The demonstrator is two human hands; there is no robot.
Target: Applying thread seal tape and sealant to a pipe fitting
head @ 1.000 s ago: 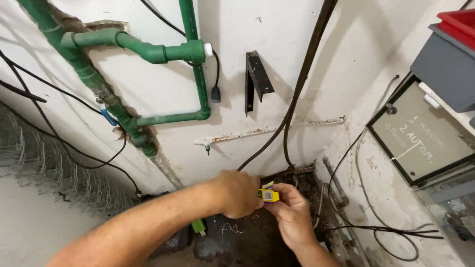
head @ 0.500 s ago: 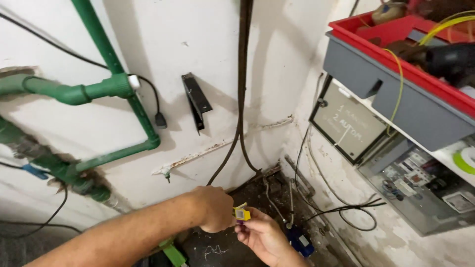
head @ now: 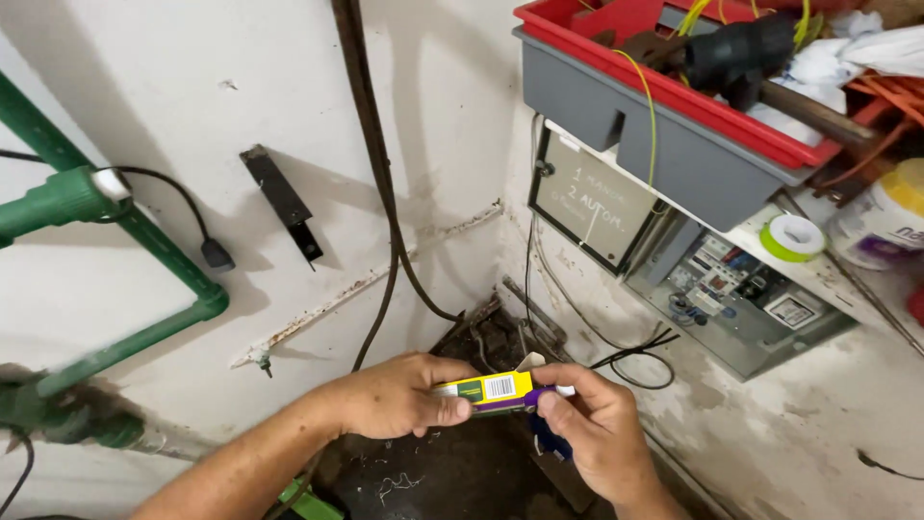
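The left hand (head: 390,397) is grasping a small yellow box (head: 484,389) with fingers clenched around its left end; the right hand (head: 597,429) is pinching its purple, open right end, low before the white wall (head: 192,77).

Two bare forearms, left hand (head: 390,397), right hand (head: 599,430), no sleeves, no gloves
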